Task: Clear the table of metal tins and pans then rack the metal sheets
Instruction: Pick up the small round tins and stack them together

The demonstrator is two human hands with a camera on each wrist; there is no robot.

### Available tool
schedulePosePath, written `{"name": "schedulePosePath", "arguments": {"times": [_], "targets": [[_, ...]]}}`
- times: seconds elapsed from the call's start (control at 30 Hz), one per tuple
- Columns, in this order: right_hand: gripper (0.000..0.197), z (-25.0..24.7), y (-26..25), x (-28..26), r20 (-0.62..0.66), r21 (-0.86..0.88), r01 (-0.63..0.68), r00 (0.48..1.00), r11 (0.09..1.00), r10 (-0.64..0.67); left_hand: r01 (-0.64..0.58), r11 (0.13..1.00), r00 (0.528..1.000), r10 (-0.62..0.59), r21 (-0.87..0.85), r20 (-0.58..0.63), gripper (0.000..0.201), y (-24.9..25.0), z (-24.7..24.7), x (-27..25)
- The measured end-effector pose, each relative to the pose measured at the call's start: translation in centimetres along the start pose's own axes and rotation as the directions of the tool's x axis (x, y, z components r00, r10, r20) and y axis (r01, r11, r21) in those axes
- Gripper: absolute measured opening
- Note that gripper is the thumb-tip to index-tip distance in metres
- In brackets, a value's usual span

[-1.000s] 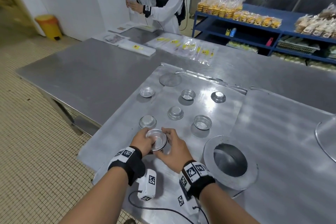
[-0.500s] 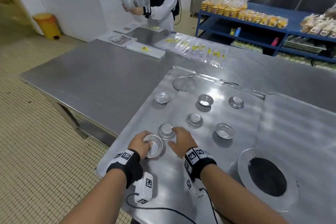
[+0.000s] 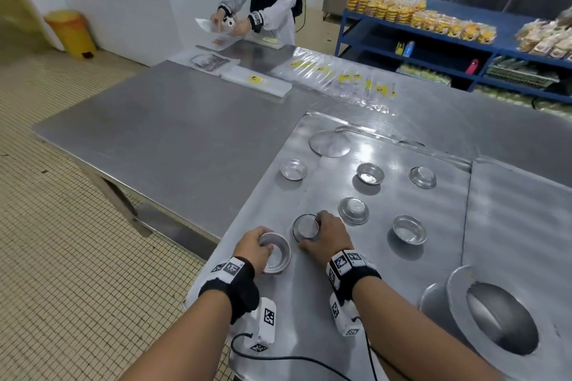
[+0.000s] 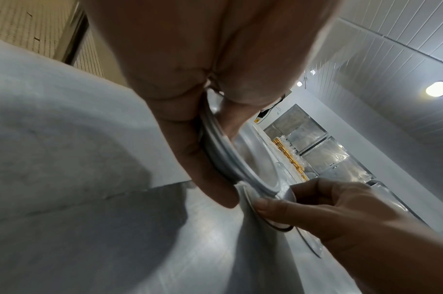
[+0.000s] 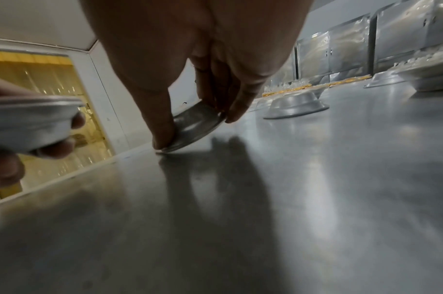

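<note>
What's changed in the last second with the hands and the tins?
The right hand let go of the tin they both held, moved forward to the next upside-down tin, pinched it and tipped its far edge up off the metal sheet. The left hand has kept the first tin, drawing it slightly left. The five other tins stayed put.

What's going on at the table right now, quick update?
Left hand grips small stacked tins. Right hand pinches an upside-down tin, tilting it up off the metal sheet. Five loose tins beyond; nothing in the way.
</note>
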State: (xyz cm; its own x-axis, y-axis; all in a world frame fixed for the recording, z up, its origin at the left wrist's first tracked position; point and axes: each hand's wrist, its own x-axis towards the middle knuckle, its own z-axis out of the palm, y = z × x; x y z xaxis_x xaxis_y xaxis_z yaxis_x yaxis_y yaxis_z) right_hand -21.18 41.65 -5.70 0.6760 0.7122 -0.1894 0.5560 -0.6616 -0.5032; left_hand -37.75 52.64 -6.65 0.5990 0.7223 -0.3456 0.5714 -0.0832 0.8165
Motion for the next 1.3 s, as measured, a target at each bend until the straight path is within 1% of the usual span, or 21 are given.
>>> {"name": "schedulePosePath", "arguments": {"times": [0.1,0.2,0.27,0.3,0.33,0.4,0.5,0.6,0.67,0.77,0.83,0.87,0.9,0.93,1.03,1.2,1.3], "targets": [[0.049,-0.2,-0.1,-0.4,-0.071,0.050,-0.008,0.997,0.999,0.012,-0.016,0.999,0.999,0.015,0.034,0.032,0.032,0.3,-0.1,0.7],[0.049,-1.1,-0.2,-1.3,-0.142,0.148,0.011,0.990,0.989,0.010,-0.054,0.996,0.997,0.050,0.066,0.054,0.027,0.9,-0.1,1.2],[0.062,-1.7,-0.2,-2.0,-0.190,0.201,0.052,0.982,0.978,-0.014,-0.079,0.994,0.995,0.074,0.073,0.068,0.027,1.4,0.0,1.4],[0.071,-2.0,-0.3,-2.4,-0.200,0.214,0.073,0.979,0.974,-0.030,-0.090,0.993,0.994,0.084,0.075,0.076,0.027,1.6,0.1,1.5],[0.076,-2.3,-0.4,-2.7,-0.207,0.217,0.087,0.977,0.972,-0.041,-0.100,0.993,0.992,0.094,0.061,0.087,0.029,1.9,0.2,1.6],[0.073,-2.4,-0.6,-3.3,-0.246,0.226,0.117,0.968,0.967,-0.059,-0.109,0.994,0.988,0.108,0.005,0.110,0.035,2.4,0.5,1.9],[0.067,-2.2,-1.0,-4.2,-0.333,0.297,0.188,0.939,0.936,-0.083,-0.066,0.995,0.987,0.076,-0.076,0.143,0.044,3.0,1.0,2.3],[0.067,-1.9,-1.5,-4.8,-0.406,0.363,0.223,0.912,0.904,-0.062,0.046,0.974,0.981,-0.003,-0.221,0.192,0.039,3.1,1.7,3.2],[0.066,-1.7,-1.8,-5.3,-0.381,0.465,0.200,0.924,0.863,-0.009,0.142,0.940,0.971,-0.071,-0.311,0.229,0.036,3.5,2.1,3.9],[0.064,-1.2,-1.8,-5.7,-0.328,0.525,0.164,0.944,0.835,0.021,0.267,0.849,0.949,-0.148,-0.456,0.279,0.018,4.4,2.2,4.0],[0.063,-1.0,-1.9,-5.8,-0.313,0.528,0.159,0.950,0.834,0.017,0.322,0.812,0.928,-0.168,-0.487,0.333,0.036,4.7,2.2,4.0],[0.063,-0.9,-1.9,-5.9,-0.300,0.530,0.159,0.954,0.833,0.009,0.321,0.819,0.922,-0.156,-0.475,0.355,0.044,5.0,2.1,3.8],[0.063,-0.8,-2.0,-5.9,-0.286,0.534,0.159,0.958,0.830,0.001,0.295,0.832,0.926,-0.126,-0.471,0.357,0.046,5.4,2.0,3.6],[0.063,-0.6,-2.1,-5.8,-0.272,0.538,0.157,0.962,0.828,-0.006,0.254,0.848,0.935,-0.094,-0.465,0.341,0.042,5.6,1.8,3.5],[0.066,0.1,-2.0,-5.5,-0.248,0.536,0.154,0.969,0.830,-0.020,0.151,0.894,0.948,-0.009,-0.421,0.320,0.018,6.0,1.6,3.2],[0.073,0.7,-1.9,-5.1,-0.167,0.534,0.129,0.985,0.835,-0.045,0.003,0.953,0.963,0.078,-0.303,0.256,0.026,5.1,1.4,4.1],[0.077,0.0,-1.3,-4.7,-0.082,0.504,0.095,0.995,0.858,-0.062,-0.043,0.975,0.966,0.096,-0.217,0.239,0.033,4.8,1.4,4.6]]}}
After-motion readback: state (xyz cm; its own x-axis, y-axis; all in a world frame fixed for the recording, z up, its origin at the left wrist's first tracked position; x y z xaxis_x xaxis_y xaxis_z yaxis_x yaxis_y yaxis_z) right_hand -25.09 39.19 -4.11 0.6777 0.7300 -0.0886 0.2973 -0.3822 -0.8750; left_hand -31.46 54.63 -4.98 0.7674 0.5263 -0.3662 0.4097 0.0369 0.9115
